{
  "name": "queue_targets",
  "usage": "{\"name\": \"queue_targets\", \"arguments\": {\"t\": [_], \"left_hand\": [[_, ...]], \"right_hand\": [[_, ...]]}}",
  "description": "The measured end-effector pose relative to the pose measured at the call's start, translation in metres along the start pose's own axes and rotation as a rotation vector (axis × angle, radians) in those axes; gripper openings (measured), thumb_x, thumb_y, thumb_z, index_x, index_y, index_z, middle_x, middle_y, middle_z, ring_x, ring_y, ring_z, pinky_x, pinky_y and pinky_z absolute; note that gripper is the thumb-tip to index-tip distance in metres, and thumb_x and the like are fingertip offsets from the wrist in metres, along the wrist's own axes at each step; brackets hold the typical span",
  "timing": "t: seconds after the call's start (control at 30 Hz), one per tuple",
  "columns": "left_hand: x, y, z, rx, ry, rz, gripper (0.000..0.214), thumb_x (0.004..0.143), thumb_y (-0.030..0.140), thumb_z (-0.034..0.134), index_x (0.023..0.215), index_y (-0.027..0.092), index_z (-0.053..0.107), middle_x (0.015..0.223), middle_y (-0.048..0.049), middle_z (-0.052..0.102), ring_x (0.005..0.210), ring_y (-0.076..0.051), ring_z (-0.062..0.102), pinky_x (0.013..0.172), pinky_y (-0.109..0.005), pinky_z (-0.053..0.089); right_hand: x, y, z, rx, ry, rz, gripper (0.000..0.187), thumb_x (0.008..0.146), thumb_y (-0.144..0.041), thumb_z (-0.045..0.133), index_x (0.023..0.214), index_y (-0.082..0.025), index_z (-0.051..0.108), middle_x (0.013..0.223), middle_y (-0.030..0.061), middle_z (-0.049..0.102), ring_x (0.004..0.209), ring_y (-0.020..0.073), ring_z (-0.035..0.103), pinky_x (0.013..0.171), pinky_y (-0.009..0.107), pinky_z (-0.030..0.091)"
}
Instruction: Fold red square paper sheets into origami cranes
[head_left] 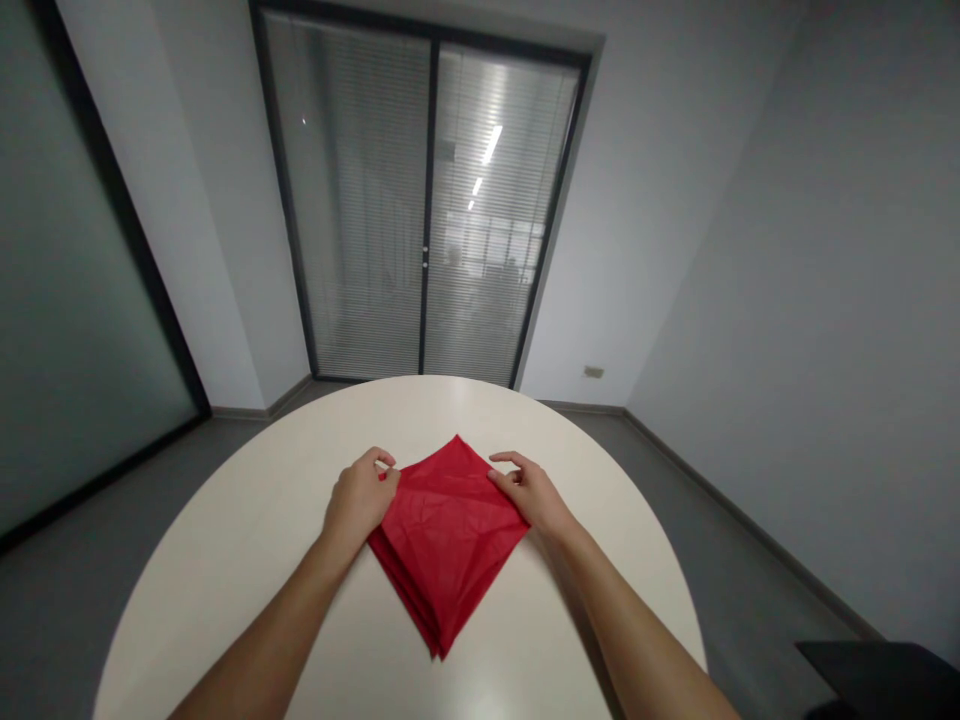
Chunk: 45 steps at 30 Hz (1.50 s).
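Observation:
A red cloth napkin (pixel 454 530), folded in layers into a diamond, lies on the round white table (pixel 247 540). One corner points away from me and another points toward me; the layers show along its lower left edge. At its upper left edge, my left hand (pixel 362 497) pinches the fabric between thumb and fingers. My right hand (pixel 529 492) is at the upper right edge, its thumb on the fabric and its index finger stretched out, the other fingers curled at the edge.
Beyond the table stands a glass double door (pixel 431 200) with blinds and a dark frame. A frosted glass panel (pixel 67 300) is on the left. A black object (pixel 892 675), perhaps a chair, shows at the lower right. A wall socket (pixel 593 372) sits low at the back.

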<state>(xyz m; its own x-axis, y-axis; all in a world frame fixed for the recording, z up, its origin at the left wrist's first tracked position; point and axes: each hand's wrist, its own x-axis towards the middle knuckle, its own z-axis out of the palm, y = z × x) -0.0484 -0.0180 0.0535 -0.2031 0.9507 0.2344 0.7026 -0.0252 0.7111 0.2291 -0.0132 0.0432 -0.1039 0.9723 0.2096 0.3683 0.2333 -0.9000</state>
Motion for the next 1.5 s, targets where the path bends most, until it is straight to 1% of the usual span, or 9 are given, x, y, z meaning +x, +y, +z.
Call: {"name": "queue_targets", "arguments": {"t": [0.27, 0.4, 0.5, 0.73, 0.9, 1.03, 1.17, 1.3, 1.5], "left_hand": [[-0.017, 0.019, 0.001, 0.530, -0.057, 0.162, 0.034, 0.083, 0.018, 0.045, 0.110, 0.015, 0.067, 0.105, -0.0174, 0.072, 0.098, -0.033, 0.068, 0.077, -0.038, 0.050], [-0.028, 0.022, 0.021, 0.495, -0.095, 0.427, 0.044, 0.087, 0.018, 0.044, 0.127, 0.012, 0.061, 0.140, -0.0180, 0.057, 0.126, -0.030, 0.055, 0.107, -0.043, 0.040], [-0.035, 0.015, 0.038, 0.480, -0.197, 0.408, 0.052, 0.092, 0.024, 0.042, 0.143, 0.014, 0.049, 0.156, -0.0172, 0.038, 0.144, -0.036, 0.035, 0.114, -0.055, 0.030], [-0.038, 0.013, 0.041, 0.633, -0.394, 0.308, 0.059, 0.099, 0.033, 0.028, 0.156, 0.014, 0.029, 0.164, -0.0126, 0.020, 0.151, -0.037, 0.017, 0.118, -0.061, 0.019], [-0.037, 0.011, 0.040, 0.670, -0.477, 0.369, 0.063, 0.096, 0.024, 0.030, 0.156, 0.010, 0.024, 0.164, -0.0138, 0.011, 0.152, -0.034, 0.008, 0.121, -0.054, 0.018], [-0.035, 0.009, 0.044, 0.660, -0.437, 0.309, 0.063, 0.099, 0.030, 0.026, 0.155, 0.001, 0.023, 0.163, -0.0176, 0.013, 0.152, -0.032, 0.014, 0.122, -0.049, 0.019], [-0.035, 0.009, 0.047, 0.630, -0.400, 0.296, 0.066, 0.100, 0.038, 0.025, 0.154, 0.000, 0.025, 0.162, -0.0185, 0.018, 0.151, -0.032, 0.018, 0.122, -0.049, 0.019], [-0.036, 0.008, 0.048, 0.619, -0.372, 0.291, 0.065, 0.100, 0.038, 0.028, 0.154, 0.001, 0.028, 0.162, -0.0202, 0.019, 0.151, -0.033, 0.017, 0.122, -0.050, 0.021], [-0.036, 0.008, 0.047, 0.616, -0.368, 0.312, 0.063, 0.100, 0.036, 0.028, 0.152, 0.000, 0.031, 0.161, -0.0215, 0.023, 0.150, -0.036, 0.018, 0.121, -0.050, 0.021]], "right_hand": [[0.004, 0.006, -0.003, -0.243, -0.114, -0.147, 0.032, 0.083, -0.045, 0.069, 0.107, -0.023, 0.075, 0.078, 0.0021, 0.071, 0.069, 0.0190, 0.061, 0.067, 0.030, 0.045], [0.004, 0.006, 0.001, -0.284, -0.147, -0.187, 0.030, 0.086, -0.043, 0.067, 0.110, -0.025, 0.074, 0.085, 0.0034, 0.074, 0.073, 0.0207, 0.064, 0.071, 0.033, 0.047], [0.005, 0.000, 0.000, -0.393, -0.148, -0.212, 0.029, 0.092, -0.041, 0.061, 0.114, -0.025, 0.072, 0.100, 0.0065, 0.075, 0.086, 0.0236, 0.067, 0.080, 0.037, 0.049], [-0.009, -0.044, 0.034, -0.699, -0.071, -0.388, 0.032, 0.098, -0.030, 0.050, 0.122, -0.020, 0.068, 0.127, 0.0113, 0.066, 0.118, 0.0258, 0.058, 0.105, 0.042, 0.042], [-0.024, -0.049, 0.076, -0.591, -0.337, -0.337, 0.059, 0.103, -0.048, 0.035, 0.152, -0.015, 0.039, 0.155, 0.0133, 0.042, 0.143, 0.0269, 0.039, 0.119, 0.045, 0.029], [-0.014, -0.026, 0.069, -0.675, -0.438, -0.146, 0.070, 0.102, -0.059, 0.023, 0.155, -0.014, 0.032, 0.163, 0.0106, 0.024, 0.152, 0.0284, 0.017, 0.124, 0.049, 0.014], [-0.005, -0.013, 0.055, -0.790, -0.342, -0.031, 0.072, 0.101, -0.057, 0.027, 0.157, -0.010, 0.026, 0.164, 0.0120, 0.020, 0.152, 0.0316, 0.013, 0.123, 0.053, 0.011], [-0.004, -0.020, 0.058, -0.861, -0.265, -0.187, 0.061, 0.102, -0.041, 0.031, 0.153, -0.008, 0.034, 0.162, 0.0130, 0.028, 0.153, 0.0292, 0.010, 0.124, 0.050, 0.002], [0.014, -0.018, 0.066, -0.767, -0.484, -0.245, 0.059, 0.103, -0.039, 0.025, 0.155, -0.011, 0.030, 0.163, 0.0109, 0.025, 0.152, 0.0243, 0.018, 0.123, 0.047, 0.017]]}}
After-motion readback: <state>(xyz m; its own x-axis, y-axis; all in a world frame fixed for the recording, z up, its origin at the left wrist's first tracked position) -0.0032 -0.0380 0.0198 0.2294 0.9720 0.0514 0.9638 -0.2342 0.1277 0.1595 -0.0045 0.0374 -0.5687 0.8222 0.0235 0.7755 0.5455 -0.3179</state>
